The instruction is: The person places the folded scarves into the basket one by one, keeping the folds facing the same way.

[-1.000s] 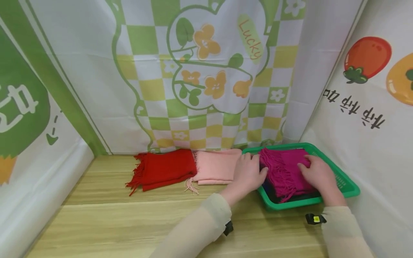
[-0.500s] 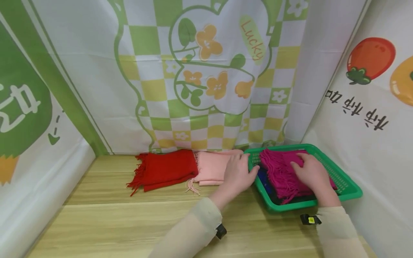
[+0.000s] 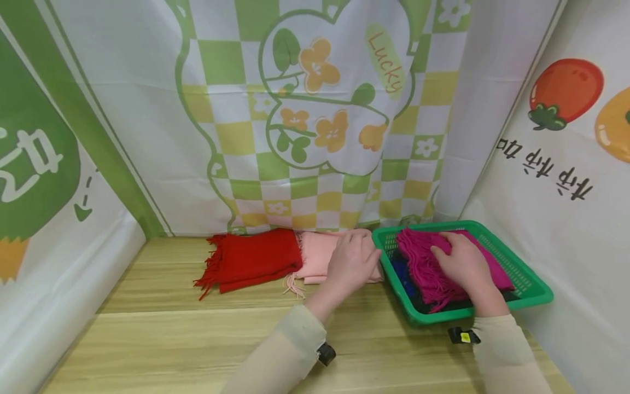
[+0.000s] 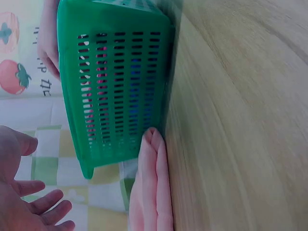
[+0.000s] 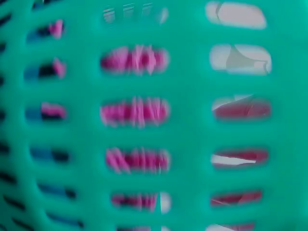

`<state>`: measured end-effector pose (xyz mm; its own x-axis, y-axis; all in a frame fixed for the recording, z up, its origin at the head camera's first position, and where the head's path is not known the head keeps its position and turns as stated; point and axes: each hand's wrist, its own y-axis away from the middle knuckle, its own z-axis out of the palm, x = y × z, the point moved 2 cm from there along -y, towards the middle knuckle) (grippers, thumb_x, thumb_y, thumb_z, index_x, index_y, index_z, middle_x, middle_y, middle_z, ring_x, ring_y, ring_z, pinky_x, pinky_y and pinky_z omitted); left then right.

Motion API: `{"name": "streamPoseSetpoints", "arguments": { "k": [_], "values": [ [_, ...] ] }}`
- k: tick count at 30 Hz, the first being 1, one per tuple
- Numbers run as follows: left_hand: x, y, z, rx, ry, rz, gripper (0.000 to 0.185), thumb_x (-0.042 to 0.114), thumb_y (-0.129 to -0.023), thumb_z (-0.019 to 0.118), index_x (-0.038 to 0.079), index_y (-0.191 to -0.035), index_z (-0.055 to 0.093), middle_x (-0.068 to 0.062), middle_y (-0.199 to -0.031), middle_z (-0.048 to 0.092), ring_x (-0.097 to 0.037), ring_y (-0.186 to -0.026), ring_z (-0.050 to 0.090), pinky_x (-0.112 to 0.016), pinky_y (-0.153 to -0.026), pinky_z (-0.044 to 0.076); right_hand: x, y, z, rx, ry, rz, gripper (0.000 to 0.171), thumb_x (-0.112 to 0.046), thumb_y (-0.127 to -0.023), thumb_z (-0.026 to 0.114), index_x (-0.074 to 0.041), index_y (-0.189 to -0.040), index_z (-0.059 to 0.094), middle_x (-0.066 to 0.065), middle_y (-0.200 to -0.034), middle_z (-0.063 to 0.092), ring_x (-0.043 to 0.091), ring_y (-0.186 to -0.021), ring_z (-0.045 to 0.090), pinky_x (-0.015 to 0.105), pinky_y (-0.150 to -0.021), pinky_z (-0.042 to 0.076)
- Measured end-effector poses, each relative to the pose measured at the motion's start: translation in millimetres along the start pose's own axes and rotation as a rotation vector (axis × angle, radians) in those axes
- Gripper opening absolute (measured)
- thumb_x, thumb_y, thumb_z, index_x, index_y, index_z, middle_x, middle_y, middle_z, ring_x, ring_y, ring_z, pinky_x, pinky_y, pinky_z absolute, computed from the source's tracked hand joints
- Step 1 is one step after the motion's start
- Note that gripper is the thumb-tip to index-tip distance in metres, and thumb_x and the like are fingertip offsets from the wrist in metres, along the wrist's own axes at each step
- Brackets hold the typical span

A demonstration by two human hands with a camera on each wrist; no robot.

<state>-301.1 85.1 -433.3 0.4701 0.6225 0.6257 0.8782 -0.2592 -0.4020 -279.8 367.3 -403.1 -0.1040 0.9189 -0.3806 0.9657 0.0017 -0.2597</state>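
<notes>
1. The purple scarf (image 3: 420,265) lies folded in the basket (image 3: 445,315), on top of something blue (image 3: 403,278) and something dark.
2. The right hand (image 3: 465,264) rests on it inside the basket, fingers bent a little. It does not seem to pinch.
3. The left hand (image 3: 350,261) is over the pink scarf (image 3: 317,254), just left of the basket. Its fingers are loose and spread, and it holds nothing.
4. The red scarf (image 3: 258,258) is left too, farther from the basket.
5. The purple scarf looks soft, light and floppy, and should not break. The folded sides look best to hold, with fingers underneath. The loose fringe could tangle.
6. The hands hide parts of the purple and pink scarves. What lies under the purple one is hard to make out. The right wrist view is blurry and shows mostly basket wall.
</notes>
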Motion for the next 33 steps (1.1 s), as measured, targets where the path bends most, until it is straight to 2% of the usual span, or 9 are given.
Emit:
{"name": "streamPoseSetpoints", "arguments": {
  "k": [5,15,22,33],
  "values": [
    [-9.3,3.8,-7.6,0.039,0.012,-0.02,0.054,0.037,-0.108,0.071,0.006,-0.152,0.064,-0.016,-0.152,0.063,-0.035,-0.146,0.055,-0.049,-0.12,0.048,-9,-1,5,-0.013,-0.003,-0.009,0.058,-0.031,-0.111,0.063,0.008,-0.155,0.055,0.037,-0.154,0.056,0.058,-0.144,0.05,0.073,-0.116,0.042],
    [-21.5,13.2,-21.6,0.059,0.03,-0.044,0.057,0.037,-0.108,0.07,0.002,-0.152,0.062,-0.019,-0.148,0.064,-0.038,-0.141,0.057,-0.052,-0.117,0.05,-27,3,9,-0.011,-0.017,-0.018,0.057,-0.028,-0.111,0.065,0.006,-0.156,0.056,0.035,-0.155,0.056,0.056,-0.144,0.051,0.072,-0.117,0.043],
    [-31.3,16.7,-34.1,0.115,0.014,-0.059,0.058,0.037,-0.106,0.073,-0.002,-0.149,0.063,-0.019,-0.144,0.066,-0.039,-0.139,0.057,-0.053,-0.115,0.05,-43,2,15,-0.01,-0.021,-0.032,0.056,-0.029,-0.11,0.066,0.004,-0.155,0.058,0.033,-0.154,0.059,0.054,-0.143,0.053,0.071,-0.116,0.044],
    [-46.0,21.6,-52.1,0.125,0.001,-0.086,0.06,0.037,-0.105,0.073,-0.004,-0.147,0.064,-0.021,-0.142,0.065,-0.04,-0.138,0.056,-0.053,-0.116,0.05,-65,3,26,-0.017,-0.035,-0.042,0.057,-0.028,-0.111,0.066,0.004,-0.156,0.057,0.032,-0.156,0.058,0.052,-0.144,0.054,0.07,-0.117,0.045]
  ]
}}
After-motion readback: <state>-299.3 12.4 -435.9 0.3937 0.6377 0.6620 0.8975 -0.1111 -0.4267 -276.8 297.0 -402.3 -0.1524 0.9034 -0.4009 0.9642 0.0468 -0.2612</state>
